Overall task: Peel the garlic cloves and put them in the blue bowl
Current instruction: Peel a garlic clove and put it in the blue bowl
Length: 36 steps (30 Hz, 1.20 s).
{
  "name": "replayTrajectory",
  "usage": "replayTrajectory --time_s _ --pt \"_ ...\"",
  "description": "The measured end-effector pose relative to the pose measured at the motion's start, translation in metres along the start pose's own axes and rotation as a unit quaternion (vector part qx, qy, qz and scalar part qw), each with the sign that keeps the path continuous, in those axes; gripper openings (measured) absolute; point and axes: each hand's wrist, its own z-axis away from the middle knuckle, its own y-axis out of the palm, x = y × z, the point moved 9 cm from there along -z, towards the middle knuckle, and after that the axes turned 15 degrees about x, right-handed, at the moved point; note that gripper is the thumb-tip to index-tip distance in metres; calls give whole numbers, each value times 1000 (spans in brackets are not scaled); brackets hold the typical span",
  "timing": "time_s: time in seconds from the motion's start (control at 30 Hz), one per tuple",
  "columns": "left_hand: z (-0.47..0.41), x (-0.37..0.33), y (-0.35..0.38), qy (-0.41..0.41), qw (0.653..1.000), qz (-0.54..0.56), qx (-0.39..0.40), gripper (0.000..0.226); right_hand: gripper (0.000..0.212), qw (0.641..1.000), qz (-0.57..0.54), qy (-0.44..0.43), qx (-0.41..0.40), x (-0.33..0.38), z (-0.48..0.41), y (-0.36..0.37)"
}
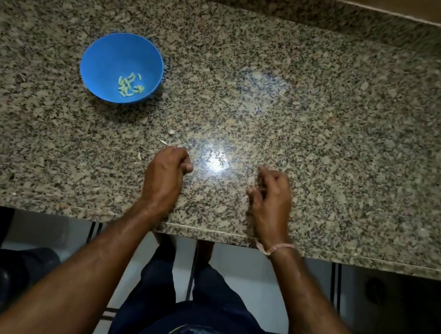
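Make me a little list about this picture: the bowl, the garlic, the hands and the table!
bowl: blue bowl, on the counter, left of both hands
inside: peeled garlic cloves, a small heap
left: left hand, fingers curled; whether it holds anything is hidden
right: right hand, fingers loosely curled, blurred
surface: speckled granite, skin scraps near the left hand

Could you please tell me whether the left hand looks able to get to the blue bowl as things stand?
Probably yes. The left hand is over the counter, and only granite with a few skin scraps lies between it and the blue bowl.
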Motion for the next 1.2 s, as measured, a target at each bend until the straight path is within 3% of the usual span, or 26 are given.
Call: replayTrajectory --time_s 0.17,0.33,0.43,0.53,0.67,0.77,0.9,1.03,1.1,1.2 --pt "28 20 -16 -86 982 160 -57 12 33 991 96 -88 43 49 -9 63" --pt "49 53 -27 -175 954 220 -106 7 27 983 11 -132 124 85 -16 103" --pt "59 60 -35 -184 946 237 -123 7 39 989 -46 -78 115 64 -18 81" --pt "65 64 -40 -192 940 249 -134 5 78 975 146 -91 142 64 -9 88" --pt "64 64 -40 -188 936 267 -133 6 48 978 79 -151 118 92 -18 116" --pt "62 63 -41 -184 935 277 -127 4 27 984 -37 -127 122 102 -47 121" --pt "64 65 -43 -181 933 288 -121 5 46 984 52 -124 116 101 -73 101" --pt "67 71 -41 -183 933 291 -111 6 55 942 225 -193 157 98 -51 113" --pt "67 74 -39 -189 933 290 -103 7 49 939 214 -211 168 101 -31 120" --pt "67 75 -38 -188 931 296 -98 7 54 981 109 -105 118 76 -18 100"
